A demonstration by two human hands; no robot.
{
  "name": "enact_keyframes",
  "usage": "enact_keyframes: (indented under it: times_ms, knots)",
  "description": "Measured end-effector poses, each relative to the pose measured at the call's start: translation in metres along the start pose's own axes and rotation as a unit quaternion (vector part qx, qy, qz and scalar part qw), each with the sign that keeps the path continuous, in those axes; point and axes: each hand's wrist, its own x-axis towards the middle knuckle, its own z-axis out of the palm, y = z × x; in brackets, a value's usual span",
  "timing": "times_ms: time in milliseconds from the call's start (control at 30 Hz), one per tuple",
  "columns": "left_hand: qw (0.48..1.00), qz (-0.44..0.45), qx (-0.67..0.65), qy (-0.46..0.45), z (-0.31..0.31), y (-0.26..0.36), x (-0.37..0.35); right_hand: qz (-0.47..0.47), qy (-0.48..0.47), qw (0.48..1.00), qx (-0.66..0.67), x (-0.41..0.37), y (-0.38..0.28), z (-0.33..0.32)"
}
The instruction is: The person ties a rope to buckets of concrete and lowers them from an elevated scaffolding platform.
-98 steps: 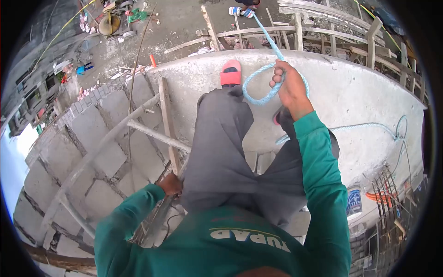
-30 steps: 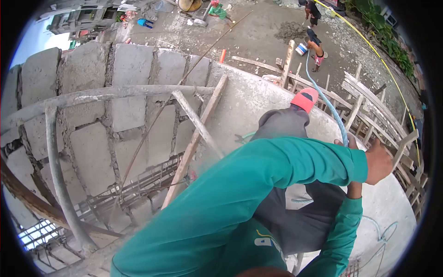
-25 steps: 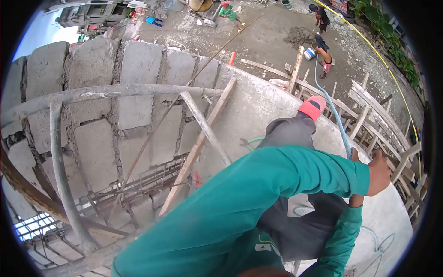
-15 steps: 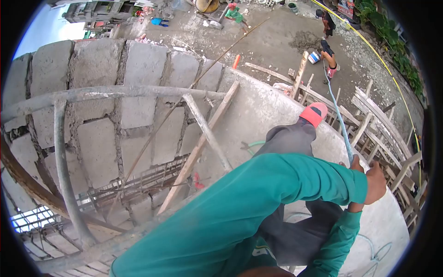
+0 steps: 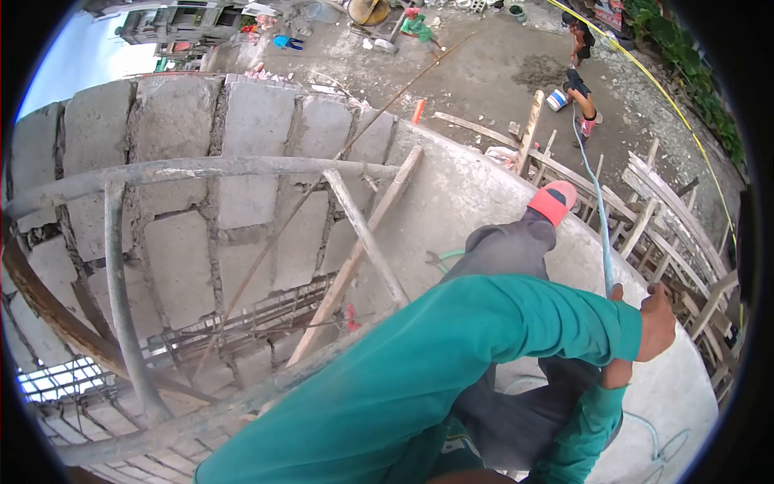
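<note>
A light blue rope [image 5: 603, 218] runs up from the ground to my right hand [image 5: 617, 373]. Its fingertips show at the rope's upper visible end, and most of that hand is hidden behind my left sleeve. My left hand [image 5: 657, 324] is beside it with fingers curled closed; whatever lies inside is out of sight. Loose coils of thin blue cord [image 5: 665, 452] rest on the concrete ledge [image 5: 459, 173] below my hands. At the rope's lower end, a person [image 5: 582, 101] bends beside a white and blue bucket [image 5: 557, 99]. Pliers with green handles [image 5: 446, 256] lie near my leg.
A concrete block wall [image 5: 177, 250] and metal scaffold pipes [image 5: 201, 168] stand at left, with a wooden brace [image 5: 359, 254] against the ledge. Wooden formwork [image 5: 645, 230] is below right. Other people, including one in green [image 5: 417, 28], are on the ground far below.
The view has shifted slightly, so the surroundings appear a little lower and to the right. My hands stay close together, and the rope still reaches them. The bending person has shifted posture slightly.
</note>
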Motion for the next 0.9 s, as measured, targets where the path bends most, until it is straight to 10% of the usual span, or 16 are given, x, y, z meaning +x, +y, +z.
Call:
enact_keyframes:
  times_ms: [900]
  knots:
    - [0.975, 0.045, -0.216, 0.034, 0.004, -0.002, 0.014, -0.012, 0.034, 0.999, -0.016, 0.005, -0.002, 0.033]
